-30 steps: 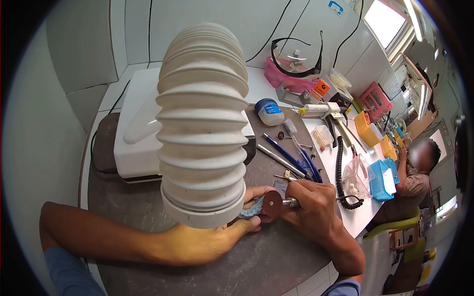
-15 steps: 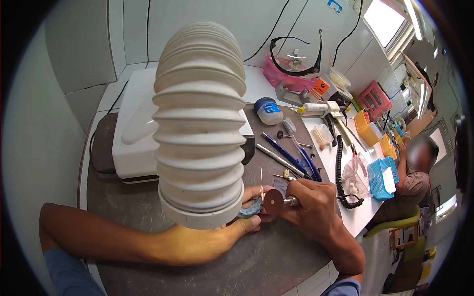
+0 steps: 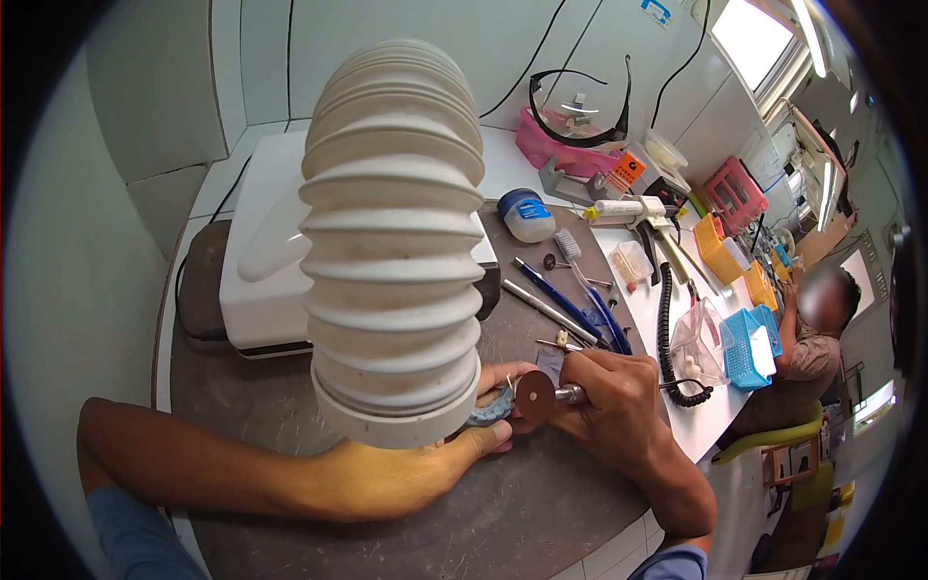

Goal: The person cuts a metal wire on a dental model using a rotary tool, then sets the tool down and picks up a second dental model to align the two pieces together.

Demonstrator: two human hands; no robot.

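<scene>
A small blue dental model point(image 3: 493, 410) is pinched between the thumb and fingers of my left hand point(image 3: 474, 435), just beyond the rim of a ribbed white hose point(image 3: 391, 232). The hose hides part of that hand. My right hand point(image 3: 611, 406) is closed around a metal rotary handpiece point(image 3: 571, 393). The brown disc point(image 3: 534, 396) on its tip stands at the right end of the blue model, overlapping it in view; whether they touch I cannot tell.
A white machine point(image 3: 266, 251) stands behind the hose. Beyond my right hand lie a blue pen point(image 3: 556, 295), a toothbrush point(image 3: 580, 275), a blue-lidded jar point(image 3: 527, 216) and a coiled black cable point(image 3: 665, 329). Farther right are a blue basket point(image 3: 749, 350) and a seated person point(image 3: 812, 353).
The bright streaks rising above the model beside the disc have shrunk to a short one. Both hands have hardly moved.
</scene>
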